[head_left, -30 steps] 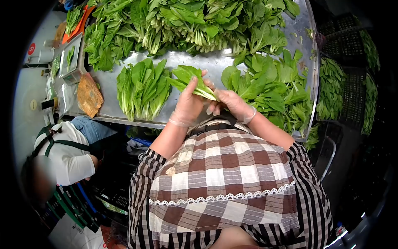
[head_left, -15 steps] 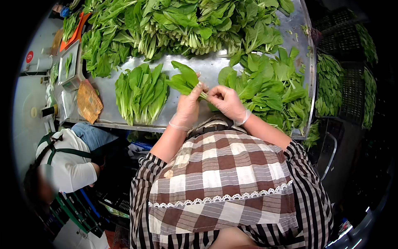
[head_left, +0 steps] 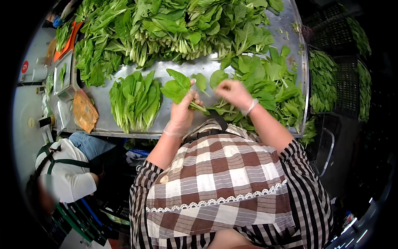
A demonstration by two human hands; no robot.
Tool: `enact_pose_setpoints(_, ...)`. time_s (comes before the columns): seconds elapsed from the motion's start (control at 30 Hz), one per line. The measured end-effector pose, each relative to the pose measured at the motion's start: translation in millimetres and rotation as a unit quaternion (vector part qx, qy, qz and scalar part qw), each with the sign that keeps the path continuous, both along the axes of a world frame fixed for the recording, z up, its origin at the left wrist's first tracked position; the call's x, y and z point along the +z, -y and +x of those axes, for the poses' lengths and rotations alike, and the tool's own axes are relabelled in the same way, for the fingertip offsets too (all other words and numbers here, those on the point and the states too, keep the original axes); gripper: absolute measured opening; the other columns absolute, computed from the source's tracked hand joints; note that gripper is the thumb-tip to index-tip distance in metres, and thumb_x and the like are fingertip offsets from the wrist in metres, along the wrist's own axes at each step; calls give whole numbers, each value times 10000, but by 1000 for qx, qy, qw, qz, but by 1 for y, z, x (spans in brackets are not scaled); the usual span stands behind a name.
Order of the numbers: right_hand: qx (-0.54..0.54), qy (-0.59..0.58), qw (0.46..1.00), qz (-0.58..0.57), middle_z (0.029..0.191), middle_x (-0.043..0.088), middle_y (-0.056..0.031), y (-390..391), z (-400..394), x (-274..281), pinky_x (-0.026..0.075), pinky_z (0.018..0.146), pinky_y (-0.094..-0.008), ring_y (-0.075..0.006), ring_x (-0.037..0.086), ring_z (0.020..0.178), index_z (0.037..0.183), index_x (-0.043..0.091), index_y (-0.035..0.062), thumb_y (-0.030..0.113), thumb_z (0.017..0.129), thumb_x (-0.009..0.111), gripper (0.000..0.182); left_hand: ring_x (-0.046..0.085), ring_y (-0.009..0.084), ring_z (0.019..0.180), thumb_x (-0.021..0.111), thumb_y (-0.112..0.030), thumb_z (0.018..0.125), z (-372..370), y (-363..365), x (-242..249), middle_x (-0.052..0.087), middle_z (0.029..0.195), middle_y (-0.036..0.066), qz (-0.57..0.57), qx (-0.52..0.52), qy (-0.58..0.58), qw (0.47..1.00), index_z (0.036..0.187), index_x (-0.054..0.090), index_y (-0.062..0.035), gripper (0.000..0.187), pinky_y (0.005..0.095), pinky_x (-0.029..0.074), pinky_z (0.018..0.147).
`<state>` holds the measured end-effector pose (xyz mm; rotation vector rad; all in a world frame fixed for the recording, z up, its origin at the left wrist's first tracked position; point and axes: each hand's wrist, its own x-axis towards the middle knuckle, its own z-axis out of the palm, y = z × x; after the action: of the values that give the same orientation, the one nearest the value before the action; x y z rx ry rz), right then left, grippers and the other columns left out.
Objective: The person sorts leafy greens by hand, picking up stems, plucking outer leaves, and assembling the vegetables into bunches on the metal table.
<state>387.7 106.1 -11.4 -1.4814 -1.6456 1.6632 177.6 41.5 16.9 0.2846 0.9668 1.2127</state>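
Observation:
My left hand (head_left: 182, 111), in a clear thin glove, is closed round a small bunch of leafy greens (head_left: 176, 88). The leaves stick out above my fingers and the pale stems come out below on the right. My right hand (head_left: 235, 96), also gloved, is slightly blurred, with its fingers curled in; whether anything is between them is hidden. Between my hands is a single loose leaf (head_left: 200, 82), apart from both. A neat pile of greens (head_left: 134, 101) lies left of my left hand. Looser greens (head_left: 265, 81) spread beside and beyond my right hand.
A large heap of greens (head_left: 166, 29) covers the far side of the metal table (head_left: 155, 68). At the left are a scale (head_left: 66, 74) and a brown crumpled piece (head_left: 85, 111). Another person (head_left: 66, 162) is at the lower left. Black crates (head_left: 346, 83) with greens stand right.
My right hand has moved away from the bunch, to the right, and the fingers have curled. A loose leaf now shows between my hands. The left hand still holds its bunch.

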Motion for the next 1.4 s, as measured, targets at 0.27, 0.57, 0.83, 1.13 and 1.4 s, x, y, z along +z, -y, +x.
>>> enact_pose_setpoints(0.27,-278,208,938,15,782,693,-125,-117,45,-45,483,616,-318,-173,637,662,906,684,5,351,812,743,363,500,121,743,604,-163,955,-4,-2,-13,549,879,23,-16,-20,-16,1000,1358,466,-19,450,316,439,702)
enact_pose_setpoints(0.57,-353,-24,928,-120,692,610,-36,-121,39,-36,342,500,-284,-120,448,544,858,663,34,261,820,761,250,522,131,748,605,-142,953,5,-8,-8,587,913,38,-24,-27,-5,999,1351,470,-17,438,318,452,708)
enact_pose_setpoints(0.83,-419,-95,903,4,791,623,-46,-89,31,-8,472,634,-283,-133,553,658,829,615,16,115,785,751,175,564,144,833,611,-145,951,6,-14,12,621,1000,65,-11,-23,-17,1000,1371,436,-19,472,330,496,749)
enact_pose_setpoints(1.13,-266,-144,936,182,800,609,40,21,-18,19,444,575,-198,-25,520,648,858,593,46,20,833,727,138,606,218,1080,641,-168,953,20,-23,23,600,1247,130,14,12,26,999,1359,454,-20,471,384,521,923)
enact_pose_setpoints(1.4,-59,47,861,502,865,662,-62,31,-34,29,488,577,-329,-235,640,675,929,650,92,17,713,720,240,519,230,1231,759,-400,843,6,-10,0,521,1357,86,84,-10,126,988,1406,402,-30,763,405,437,1042)
